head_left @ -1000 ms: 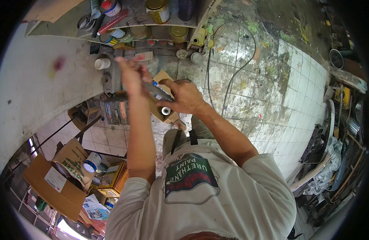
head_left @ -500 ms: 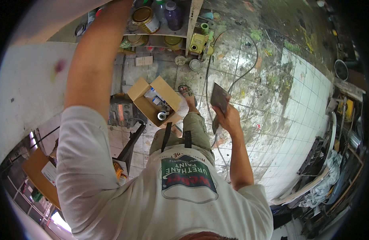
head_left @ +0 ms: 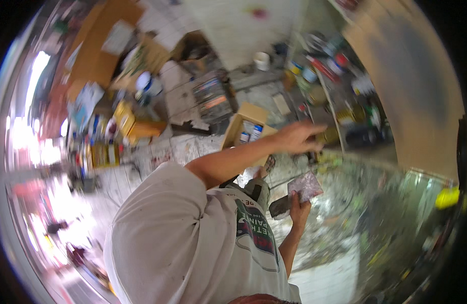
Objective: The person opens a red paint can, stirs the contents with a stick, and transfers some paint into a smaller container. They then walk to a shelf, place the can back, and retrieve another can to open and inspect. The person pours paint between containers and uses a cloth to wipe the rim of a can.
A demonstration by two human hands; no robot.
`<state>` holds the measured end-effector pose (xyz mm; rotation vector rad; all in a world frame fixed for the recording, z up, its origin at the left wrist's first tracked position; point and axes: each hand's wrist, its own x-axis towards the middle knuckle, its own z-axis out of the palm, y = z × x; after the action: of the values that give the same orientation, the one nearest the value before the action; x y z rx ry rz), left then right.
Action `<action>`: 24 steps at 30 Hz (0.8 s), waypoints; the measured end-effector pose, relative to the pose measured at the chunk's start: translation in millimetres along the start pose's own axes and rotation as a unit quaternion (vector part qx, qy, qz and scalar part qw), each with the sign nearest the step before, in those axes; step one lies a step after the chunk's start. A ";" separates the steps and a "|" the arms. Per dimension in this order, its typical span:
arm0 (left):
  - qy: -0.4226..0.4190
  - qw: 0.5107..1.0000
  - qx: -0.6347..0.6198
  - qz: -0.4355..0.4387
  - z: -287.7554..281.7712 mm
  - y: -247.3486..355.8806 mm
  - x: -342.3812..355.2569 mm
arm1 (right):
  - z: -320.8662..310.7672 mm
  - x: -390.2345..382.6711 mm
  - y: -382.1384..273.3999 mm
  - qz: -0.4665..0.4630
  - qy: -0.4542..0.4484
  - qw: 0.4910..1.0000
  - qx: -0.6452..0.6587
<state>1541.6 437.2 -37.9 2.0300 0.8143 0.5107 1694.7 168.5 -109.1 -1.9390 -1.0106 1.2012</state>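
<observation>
My left hand (head_left: pixel 300 137) reaches across to the right with its fingers stretched out, a little blurred. Nothing shows in it, and it is near the shelf of cans and bottles. Lower down, my right hand (head_left: pixel 299 210) grips a flat rectangular plate (head_left: pixel 305 186) with a speckled pinkish-grey face. A dark flat piece (head_left: pixel 280 206) sticks out on the other side of the fingers; whether it belongs to the plate I cannot tell. Partly behind my left forearm stands an open cardboard box (head_left: pixel 253 112) with small blue-and-white packages inside.
Shelves (head_left: pixel 333 114) with cans and bottles stand on the right, beside a brown panel (head_left: pixel 415 86) with a dark patch. Cardboard cartons (head_left: pixel 94 55) and yellow containers (head_left: pixel 134 124) crowd the left. A white tub (head_left: pixel 261 61) sits near the wall. The tiled floor is stained.
The view has swung to the left. My left arm has come down from the upper edge and now reaches across. My right hand still holds the plate, whose speckled face now shows.
</observation>
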 end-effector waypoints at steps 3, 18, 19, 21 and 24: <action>-0.034 0.984 -0.103 -0.138 -16.0 -28.2 -125.3 | 2.2 19.9 -76.7 -0.098 -0.109 0.989 0.035; 0.654 0.579 -0.441 -0.204 -109.1 -49.4 -590.0 | 358.9 -82.4 -280.6 -0.383 -0.477 0.777 -0.150; 0.695 0.540 -0.432 -0.195 -107.2 -45.4 -627.2 | 380.4 -97.2 -283.5 -0.385 -0.477 0.777 -0.142; 0.760 0.476 -0.415 -0.155 -106.4 -20.3 -687.4 | 419.8 -130.9 -290.5 -0.375 -0.498 0.773 -0.117; 0.809 0.417 -0.397 -0.114 -105.0 12.5 -740.4 | 468.6 -170.4 -302.8 -0.345 -0.542 0.764 -0.068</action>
<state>961.2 -33.6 -8.4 -0.0952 1.3478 2.2323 1132.4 230.0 33.4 -0.5911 -2.1669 1.7665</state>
